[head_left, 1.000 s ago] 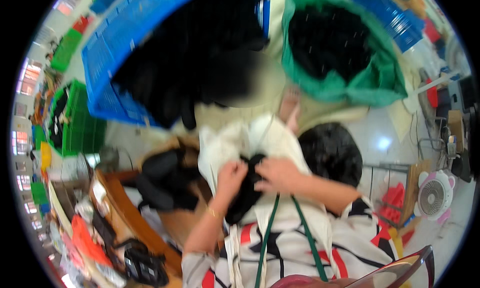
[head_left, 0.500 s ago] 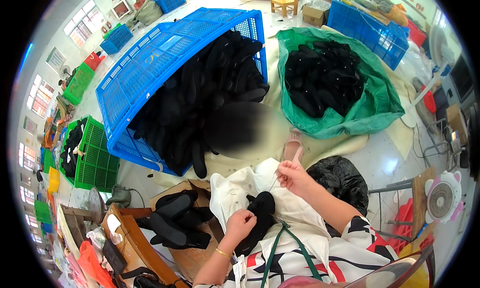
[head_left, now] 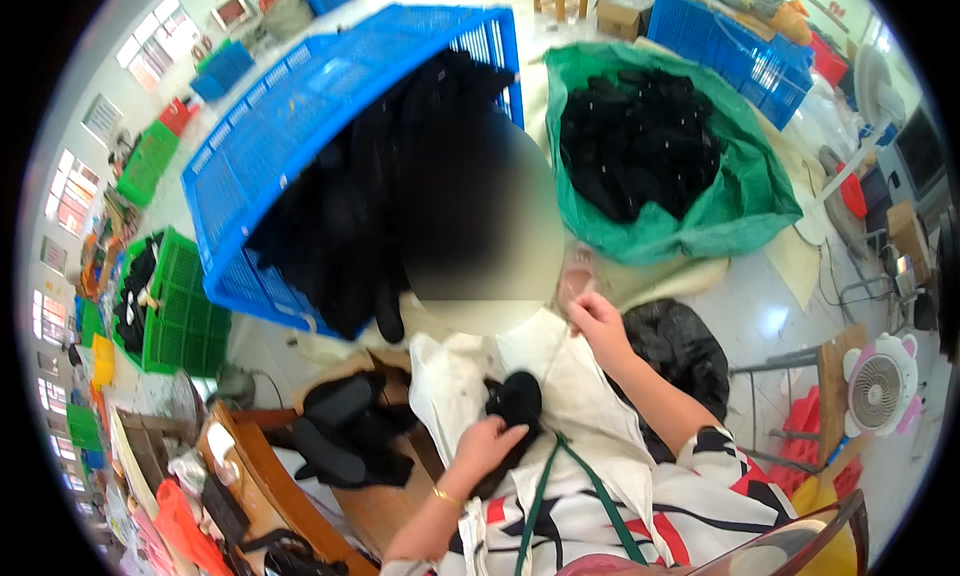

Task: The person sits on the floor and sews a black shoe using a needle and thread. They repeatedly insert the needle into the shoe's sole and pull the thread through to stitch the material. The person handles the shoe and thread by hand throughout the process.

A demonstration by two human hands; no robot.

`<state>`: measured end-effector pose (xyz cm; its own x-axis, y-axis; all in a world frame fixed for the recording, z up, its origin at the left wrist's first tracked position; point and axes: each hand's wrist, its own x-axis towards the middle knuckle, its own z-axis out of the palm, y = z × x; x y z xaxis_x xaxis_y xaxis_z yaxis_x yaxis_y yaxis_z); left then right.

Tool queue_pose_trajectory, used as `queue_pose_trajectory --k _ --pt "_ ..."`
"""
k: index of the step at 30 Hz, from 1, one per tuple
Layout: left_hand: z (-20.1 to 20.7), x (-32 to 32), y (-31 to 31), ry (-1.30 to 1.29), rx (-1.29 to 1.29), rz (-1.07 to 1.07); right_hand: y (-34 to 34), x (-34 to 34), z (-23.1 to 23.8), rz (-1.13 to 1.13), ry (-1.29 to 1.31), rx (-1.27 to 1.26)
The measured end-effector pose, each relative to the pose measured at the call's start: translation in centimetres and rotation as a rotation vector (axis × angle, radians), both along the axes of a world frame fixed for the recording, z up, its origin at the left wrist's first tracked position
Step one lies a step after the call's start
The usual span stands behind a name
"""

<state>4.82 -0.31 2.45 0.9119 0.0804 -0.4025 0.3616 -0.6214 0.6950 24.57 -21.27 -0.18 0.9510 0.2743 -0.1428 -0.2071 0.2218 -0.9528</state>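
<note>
A black cloth shoe [head_left: 522, 396] lies on the white apron [head_left: 590, 406] over my lap, its rounded toe pointing away from me. My left hand [head_left: 484, 446] is closed around the near part of this shoe, thumb on top. Farther out and to the right, my right hand [head_left: 598, 328] is raised above the apron with its fingertips pinched together. A faint thin thread seems to run from that pinch down toward the shoe. Whether a needle is in the fingers is too small to tell.
A tipped blue crate [head_left: 290, 126] spills black shoes beyond my lap; a green sack [head_left: 690, 238] holds more. Several black shoes [head_left: 345, 426] lie in a carton at my left. A black plastic bag [head_left: 685, 356] and a small fan [head_left: 882, 386] are on the right. A blurred patch hides the middle.
My right hand has moved outward, farther from the shoe. My left fingers have settled over the shoe's near part. The whole view has shifted slightly.
</note>
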Motion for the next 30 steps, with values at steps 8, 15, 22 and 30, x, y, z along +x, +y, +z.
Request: queue_pose_trajectory --k 8,15,22,30 --pt "3.5 -1.0 0.3 -0.12 -0.074 0.054 4.2 -4.6 1.5 0.46 -0.281 -0.487" --pt "2.1 -0.6 2.8 -0.376 -0.429 0.308 6.2 -5.9 5.3 0.436 -0.316 -0.425" --pt "2.6 0.5 1.5 -0.214 -0.906 0.693 6.7 -7.6 6.3 0.386 -0.417 -0.458" --pt "1.7 -0.3 1.9 -0.224 -0.902 0.666 6.1 -7.1 4.3 0.51 -0.343 -0.427"
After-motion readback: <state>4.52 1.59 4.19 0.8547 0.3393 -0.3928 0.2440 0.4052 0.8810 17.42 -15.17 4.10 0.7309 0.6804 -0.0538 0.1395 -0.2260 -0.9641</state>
